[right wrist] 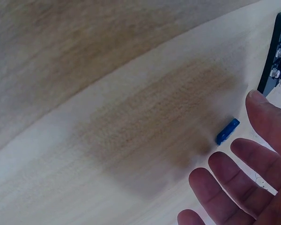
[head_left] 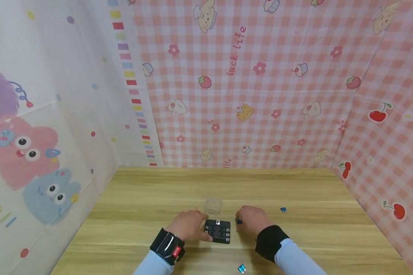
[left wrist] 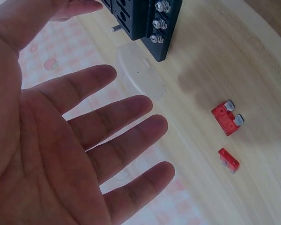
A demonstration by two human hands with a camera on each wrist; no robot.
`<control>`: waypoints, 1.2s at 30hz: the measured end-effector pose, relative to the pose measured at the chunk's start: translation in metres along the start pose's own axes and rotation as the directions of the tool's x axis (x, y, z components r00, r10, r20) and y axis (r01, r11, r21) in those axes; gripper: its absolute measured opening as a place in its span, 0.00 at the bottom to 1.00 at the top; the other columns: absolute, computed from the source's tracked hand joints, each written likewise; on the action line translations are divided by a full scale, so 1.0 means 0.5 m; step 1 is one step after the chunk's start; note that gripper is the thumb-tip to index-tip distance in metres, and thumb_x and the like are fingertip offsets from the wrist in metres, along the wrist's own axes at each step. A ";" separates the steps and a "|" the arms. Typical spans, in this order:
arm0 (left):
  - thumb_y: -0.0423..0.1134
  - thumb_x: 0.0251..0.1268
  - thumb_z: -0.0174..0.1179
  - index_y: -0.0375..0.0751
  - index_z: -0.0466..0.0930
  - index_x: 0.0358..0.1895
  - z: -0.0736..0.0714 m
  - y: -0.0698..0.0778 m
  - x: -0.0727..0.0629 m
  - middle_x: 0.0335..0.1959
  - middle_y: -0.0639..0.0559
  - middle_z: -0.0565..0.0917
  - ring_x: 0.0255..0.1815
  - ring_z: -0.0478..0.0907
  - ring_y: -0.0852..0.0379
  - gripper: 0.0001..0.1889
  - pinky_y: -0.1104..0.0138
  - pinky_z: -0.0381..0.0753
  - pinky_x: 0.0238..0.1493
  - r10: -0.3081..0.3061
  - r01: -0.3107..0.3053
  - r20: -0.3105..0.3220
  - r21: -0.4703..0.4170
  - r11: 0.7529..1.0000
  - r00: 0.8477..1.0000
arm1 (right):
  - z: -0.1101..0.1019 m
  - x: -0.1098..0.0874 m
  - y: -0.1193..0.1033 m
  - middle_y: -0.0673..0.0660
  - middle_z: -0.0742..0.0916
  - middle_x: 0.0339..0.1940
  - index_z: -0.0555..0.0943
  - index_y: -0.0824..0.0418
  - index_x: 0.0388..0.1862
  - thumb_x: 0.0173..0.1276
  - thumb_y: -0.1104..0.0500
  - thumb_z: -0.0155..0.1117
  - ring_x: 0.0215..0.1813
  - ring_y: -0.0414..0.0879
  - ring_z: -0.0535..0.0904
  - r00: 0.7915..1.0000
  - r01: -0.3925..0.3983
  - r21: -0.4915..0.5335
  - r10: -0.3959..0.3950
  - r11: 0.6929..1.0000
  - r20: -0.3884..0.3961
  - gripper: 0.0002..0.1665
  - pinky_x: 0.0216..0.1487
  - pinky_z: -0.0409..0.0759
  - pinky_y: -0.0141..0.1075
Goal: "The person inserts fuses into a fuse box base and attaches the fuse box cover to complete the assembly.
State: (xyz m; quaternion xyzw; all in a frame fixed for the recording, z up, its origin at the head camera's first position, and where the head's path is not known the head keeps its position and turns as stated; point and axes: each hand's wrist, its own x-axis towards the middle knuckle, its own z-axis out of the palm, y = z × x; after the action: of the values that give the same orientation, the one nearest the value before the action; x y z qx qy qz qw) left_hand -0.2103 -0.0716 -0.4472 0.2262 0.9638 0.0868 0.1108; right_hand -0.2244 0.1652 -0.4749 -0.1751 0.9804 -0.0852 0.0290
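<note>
My left hand [head_left: 190, 226] has its fingers extended beside a black fuse block [head_left: 217, 230] with several screw terminals. Its thumb is at the block's near left corner; in the left wrist view the other fingers are spread apart. My right hand [head_left: 254, 220] reaches down just right of the block, over a small blue blade fuse [right wrist: 227, 131]. In the right wrist view this fuse lies on the table near the thumb and index fingertips, with a small gap showing. A clear plastic cover [head_left: 213, 206] stands behind the block.
Another blue blade fuse [head_left: 283, 209] lies to the right, and one more blue fuse [head_left: 241, 269] near the front. Two red blade fuses [left wrist: 227, 118] show in the left wrist view. Printed cloth walls [head_left: 241, 126] enclose the wooden table [head_left: 151, 187] at back and sides.
</note>
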 end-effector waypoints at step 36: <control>0.64 0.46 0.73 0.46 0.81 0.59 0.011 -0.002 0.006 0.50 0.49 0.84 0.49 0.80 0.50 0.38 0.47 0.75 0.54 -0.005 0.005 0.026 -0.021 1.000 1.000 | 0.020 -0.007 -0.005 0.50 0.83 0.27 0.86 0.58 0.29 0.56 0.65 0.76 0.30 0.43 0.77 0.990 0.083 -0.113 -0.095 0.990 -0.100 0.05 0.39 0.80 0.41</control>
State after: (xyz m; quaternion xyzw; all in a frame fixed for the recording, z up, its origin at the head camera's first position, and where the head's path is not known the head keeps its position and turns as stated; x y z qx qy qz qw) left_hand -0.2119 -0.0704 -0.4534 0.2238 0.9619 0.0936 0.1258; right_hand -0.2195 0.1625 -0.4841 -0.2153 0.9750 -0.0419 -0.0360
